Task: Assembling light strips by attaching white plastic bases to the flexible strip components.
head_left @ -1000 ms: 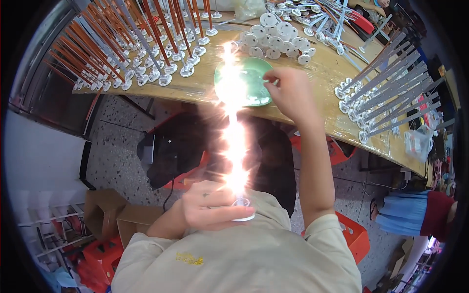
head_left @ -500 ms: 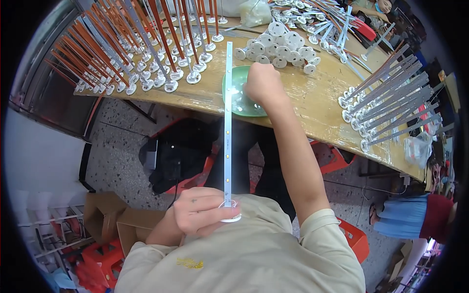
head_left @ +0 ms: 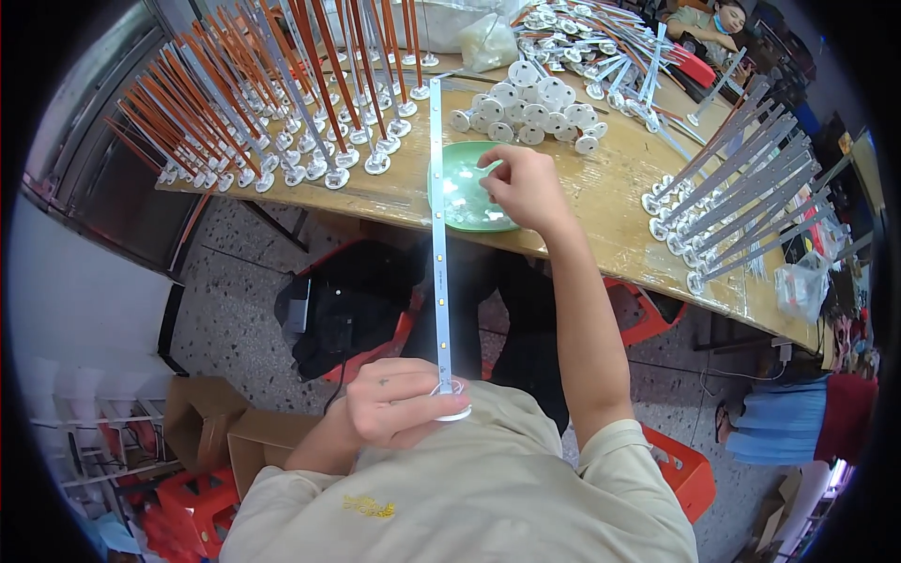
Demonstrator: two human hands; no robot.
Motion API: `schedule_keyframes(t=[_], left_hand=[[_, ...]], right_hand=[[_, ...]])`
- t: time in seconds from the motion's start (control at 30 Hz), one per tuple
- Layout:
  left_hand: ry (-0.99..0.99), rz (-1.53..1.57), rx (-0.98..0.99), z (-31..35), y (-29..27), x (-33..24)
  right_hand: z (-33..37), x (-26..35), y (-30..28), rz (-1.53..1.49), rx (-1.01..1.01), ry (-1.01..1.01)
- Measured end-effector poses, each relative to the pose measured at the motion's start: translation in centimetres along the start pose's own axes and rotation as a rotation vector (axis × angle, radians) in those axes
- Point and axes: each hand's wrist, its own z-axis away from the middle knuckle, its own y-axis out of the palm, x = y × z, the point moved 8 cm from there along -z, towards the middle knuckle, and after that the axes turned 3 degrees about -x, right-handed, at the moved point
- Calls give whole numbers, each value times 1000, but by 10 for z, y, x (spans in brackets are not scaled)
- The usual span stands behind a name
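Left hand (head_left: 399, 403) grips LED strip (head_left: 439, 239), partly obscuring green tray (head_left: 462, 154); right hand (head_left: 527, 186) curls over tray, grasp cannot be determined; white discs (head_left: 536, 114) lie beyond.

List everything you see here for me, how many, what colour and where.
Light strip: one, pale grey, white round base, in left hand
Dish: one, green, table's near edge
Small shiny pieces: uncountable, whitish, in dish
Standing strips: many, orange-brown and grey, table left
Standing grey strips: many, table right
Round pieces: many, white, piled beyond dish
Table: one, tan, centre
Clear bags: at least two, table back and right
Red stools: several, floor
Cardboard boxes: at least two, brown, lower left
Other people: two, upper right and right
Left hand: one, at strip's base
Right hand: one, over dish
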Motion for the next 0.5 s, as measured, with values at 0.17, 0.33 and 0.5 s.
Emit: schedule_keyframes(t=[0.17, 0.33, 0.5], left_hand=[[9, -2, 21, 0, 6, -2], [6, 1, 34, -8, 14, -4], [28, -42, 70, -47, 29, -1]], right_hand=[[12, -1, -10, -357, -32, 20], [24, -10, -17, -489, -103, 6], [78, -20, -39, -700, -310, 4]])
